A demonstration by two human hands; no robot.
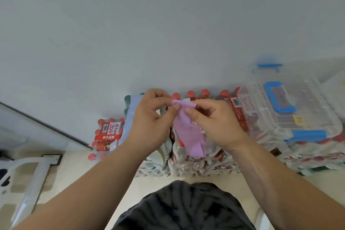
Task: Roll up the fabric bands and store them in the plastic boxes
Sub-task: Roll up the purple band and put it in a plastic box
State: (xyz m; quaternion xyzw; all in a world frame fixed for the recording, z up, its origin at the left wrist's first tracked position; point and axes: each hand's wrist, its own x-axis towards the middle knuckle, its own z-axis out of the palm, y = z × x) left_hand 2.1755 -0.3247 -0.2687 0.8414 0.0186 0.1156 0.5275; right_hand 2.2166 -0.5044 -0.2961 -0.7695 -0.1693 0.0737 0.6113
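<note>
Here, in the head view, I hold one purple fabric band (189, 132) up in front of me with two hands. My left hand (149, 117) pinches its upper end between the thumb and the curled fingers. My right hand (214, 121) pinches the same end just beside it, also with the thumb against bent fingers. The top edge of the band is folded over between my two thumbs, and the rest hangs down loose in the air, not rolled.

A second band, pale blue (133, 114), lies draped over bottles behind my left hand.

To the right I count one clear plastic box (298, 106). It has one blue handle (280, 97) on top and two blue latches, and it rests on shrink-wrapped packs of bottles (205, 162). I cannot tell if its lid is locked.

One more pack of red-capped bottles (108, 136) stands at the left, near the white wall (168, 24). Two green caps (128, 99) show beside the pale blue band. A white frame (28, 173) lies on the floor at the far left.
</note>
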